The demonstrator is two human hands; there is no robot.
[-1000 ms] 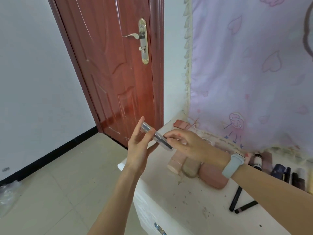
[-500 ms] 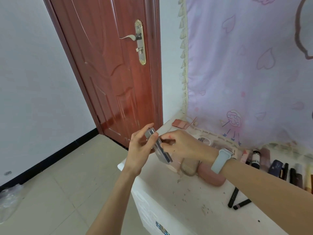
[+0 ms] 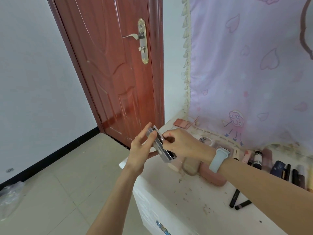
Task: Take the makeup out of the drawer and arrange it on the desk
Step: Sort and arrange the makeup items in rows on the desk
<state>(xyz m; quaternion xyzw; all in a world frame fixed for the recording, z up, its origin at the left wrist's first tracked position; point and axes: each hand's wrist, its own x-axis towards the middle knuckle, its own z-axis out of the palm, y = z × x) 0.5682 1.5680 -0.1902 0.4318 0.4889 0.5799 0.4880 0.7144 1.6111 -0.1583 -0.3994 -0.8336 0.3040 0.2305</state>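
Observation:
A clear, silvery rectangular makeup case (image 3: 160, 148) is held edge-up above the left end of the white desk (image 3: 194, 206). My left hand (image 3: 140, 150) supports it from the left with straight fingers and the thumb under its lower end. My right hand (image 3: 183, 145) pinches its upper edge from the right. Behind the hands, pink and beige tubes (image 3: 199, 168) lie side by side on the desk. No drawer is in view.
A row of lipsticks and bottles (image 3: 274, 165) lines the desk's back right under a pink curtain (image 3: 250, 65). Two dark pencils (image 3: 237, 200) lie loose. A pink palette (image 3: 182, 123) and a round compact (image 3: 205, 141) sit at the back. A red door (image 3: 110, 65) stands left.
The case has tipped from a shallow slant to a steeper, edge-up pose and dropped slightly toward the desk. Both hands stayed on it.

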